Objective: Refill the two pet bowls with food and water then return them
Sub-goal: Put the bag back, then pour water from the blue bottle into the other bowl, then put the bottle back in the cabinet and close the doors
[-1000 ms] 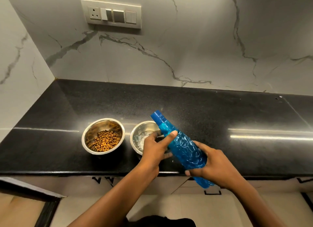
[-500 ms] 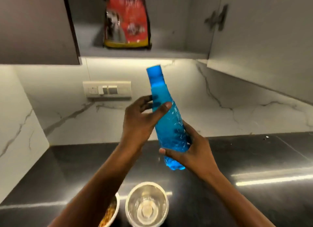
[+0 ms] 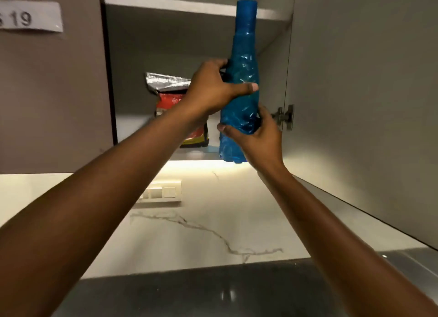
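Head view shows you holding the blue bottle [image 3: 241, 98] upright at the open cabinet [image 3: 355, 80], its base level with the lower shelf [image 3: 132, 125], just right of the food bag [image 3: 170, 98]. Your left hand [image 3: 211, 91] is clamped around its waist and your right hand [image 3: 258, 136] around its base. Its ridged plastic looks slick and likely light; keep one grip low.

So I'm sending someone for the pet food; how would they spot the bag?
Look in the open wall cupboard, on its lower shelf. The food bag stands left of the blue bottle: red, with a crinkled silver top.
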